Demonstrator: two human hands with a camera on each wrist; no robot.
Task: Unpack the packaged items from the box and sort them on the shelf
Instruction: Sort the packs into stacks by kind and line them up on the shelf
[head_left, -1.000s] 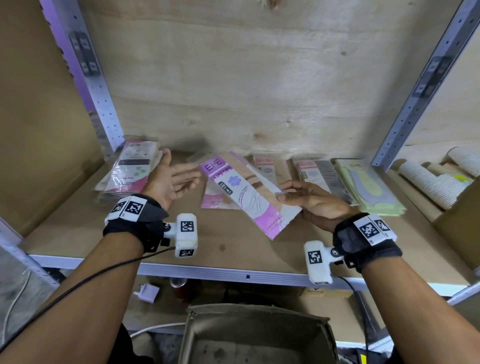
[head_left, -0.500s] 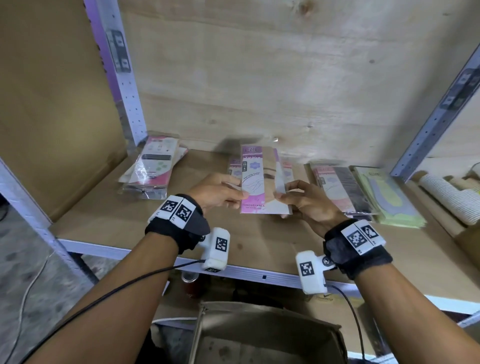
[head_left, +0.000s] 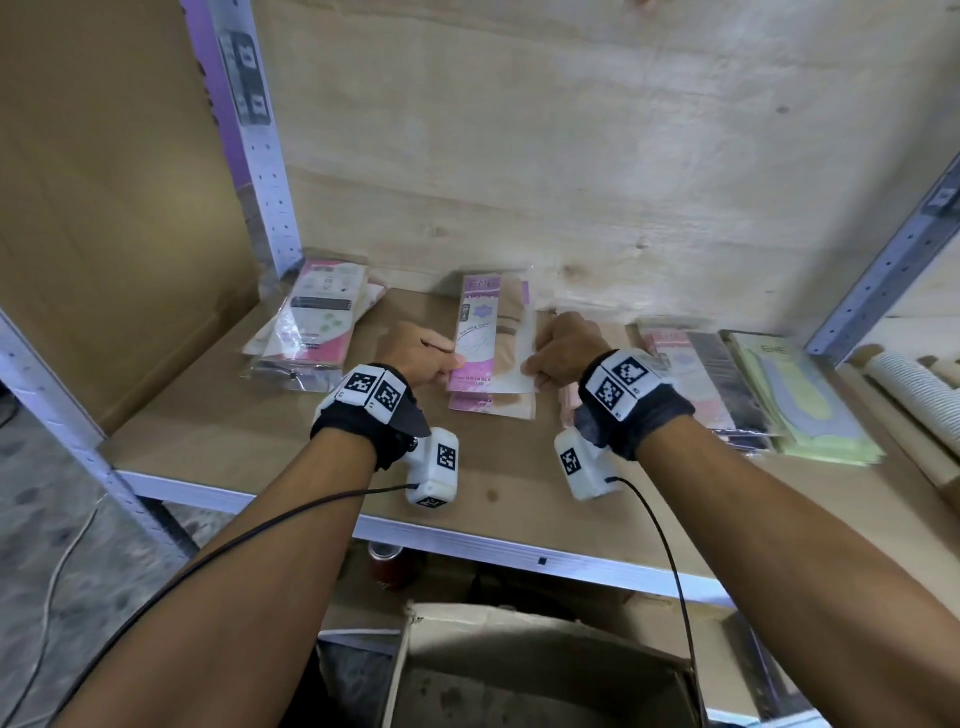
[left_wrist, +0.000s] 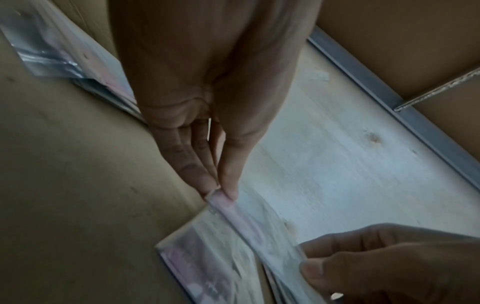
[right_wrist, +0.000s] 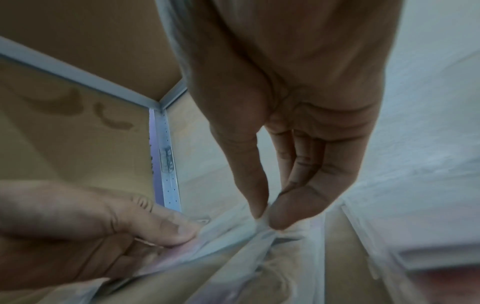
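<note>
A pink and beige packet (head_left: 491, 332) in clear wrap is held between both hands over the middle of the wooden shelf (head_left: 260, 431). My left hand (head_left: 423, 356) pinches its left edge between thumb and fingers (left_wrist: 228, 189). My right hand (head_left: 558, 348) pinches its right edge (right_wrist: 265, 218). The packet (left_wrist: 246, 226) sits just above a matching pink packet (head_left: 491, 402) that lies flat on the shelf. The open cardboard box (head_left: 540, 675) stands below the shelf's front edge.
A pile of pink packets (head_left: 317, 322) lies at the shelf's left by a metal upright (head_left: 260, 156). Pink-and-black packets (head_left: 701, 379) and green packets (head_left: 800, 395) lie to the right, with ribbed paper rolls (head_left: 914, 384) beyond. A plywood back wall closes the shelf.
The packet went from the right hand alone, tilted, to both hands pinching its side edges. It now lies straight and farther back over the matching packet.
</note>
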